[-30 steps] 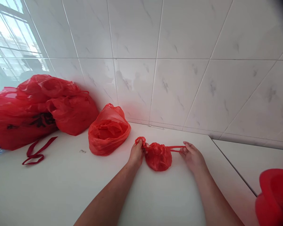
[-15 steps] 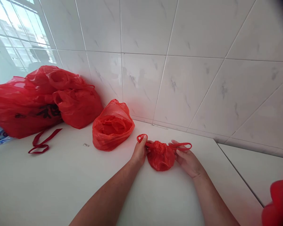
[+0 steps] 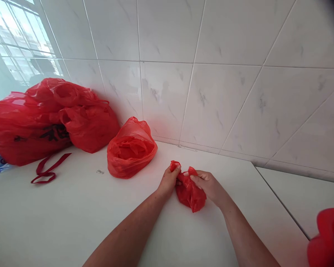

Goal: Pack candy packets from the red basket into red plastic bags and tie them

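Observation:
A small red plastic bag [image 3: 191, 194] sits on the white tabletop [image 3: 72, 215], gathered at its top between my two hands. My left hand [image 3: 168, 180] is closed on the gathered plastic at the bag's left side, thumb on top. At the upper right of the same bag, my right hand [image 3: 206, 183] pinches a fold between thumb and fingers. Whether anything is inside the bag cannot be seen. Just left of my hands stands an open red plastic bag [image 3: 132, 157] with crumpled red plastic in it.
Large, full red bags [image 3: 41, 122] with black lettering lean together at the left. A dark red ribbon [image 3: 46, 173] lies before them. A tiled wall [image 3: 167, 96] borders the table's back; a seam [image 3: 281, 202] crosses at right. A blurred red object [image 3: 327, 237] fills the lower right corner.
My right hand has moved left and in toward my left hand. The two loops that stuck out sideways are now bunched in the fingers, and the bag has tilted.

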{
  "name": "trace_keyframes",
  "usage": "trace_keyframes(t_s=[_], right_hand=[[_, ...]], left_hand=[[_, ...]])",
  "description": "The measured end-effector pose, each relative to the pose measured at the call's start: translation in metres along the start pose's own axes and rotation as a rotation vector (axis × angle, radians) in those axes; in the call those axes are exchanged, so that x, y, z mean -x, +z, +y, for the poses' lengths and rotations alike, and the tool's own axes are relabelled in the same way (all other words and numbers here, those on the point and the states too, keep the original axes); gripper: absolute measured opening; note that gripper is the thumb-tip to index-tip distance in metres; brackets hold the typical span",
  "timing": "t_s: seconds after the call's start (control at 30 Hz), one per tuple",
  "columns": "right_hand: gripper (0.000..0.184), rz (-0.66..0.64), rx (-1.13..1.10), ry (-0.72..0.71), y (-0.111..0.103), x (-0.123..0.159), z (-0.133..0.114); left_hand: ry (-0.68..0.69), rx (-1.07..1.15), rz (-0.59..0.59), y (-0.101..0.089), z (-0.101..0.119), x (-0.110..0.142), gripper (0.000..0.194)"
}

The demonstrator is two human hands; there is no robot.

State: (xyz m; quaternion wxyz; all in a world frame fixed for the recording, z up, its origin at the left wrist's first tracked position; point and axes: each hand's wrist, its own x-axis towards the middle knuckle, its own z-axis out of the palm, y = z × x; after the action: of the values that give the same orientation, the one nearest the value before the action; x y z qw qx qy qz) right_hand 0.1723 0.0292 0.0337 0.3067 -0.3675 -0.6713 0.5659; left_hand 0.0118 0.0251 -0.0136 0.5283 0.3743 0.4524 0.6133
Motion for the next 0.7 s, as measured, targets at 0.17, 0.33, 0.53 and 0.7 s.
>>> trace_keyframes(t_s=[0.17, 0.33, 0.53, 0.7], right_hand=[[0.045, -0.018, 0.087, 0.008, 0.013, 0.000, 0.002], [0.020, 0.089, 0.213, 0.008, 0.020, -0.004, 0.008], [0.025, 0.127, 0.193, -0.003, 0.021, -0.007, 0.010], [0.022, 0.171, 0.034, 0.029, 0.014, -0.008, 0.015]], left_hand=[[0.078, -0.048, 0.128, -0.005, 0.009, -0.001, 0.034], [0.141, -0.066, 0.126, 0.000, 0.020, 0.003, 0.028], [0.306, -0.244, 0.032, 0.016, 0.027, 0.017, 0.014], [0.534, -0.504, -0.087, 0.026, 0.021, 0.030, 0.022]])
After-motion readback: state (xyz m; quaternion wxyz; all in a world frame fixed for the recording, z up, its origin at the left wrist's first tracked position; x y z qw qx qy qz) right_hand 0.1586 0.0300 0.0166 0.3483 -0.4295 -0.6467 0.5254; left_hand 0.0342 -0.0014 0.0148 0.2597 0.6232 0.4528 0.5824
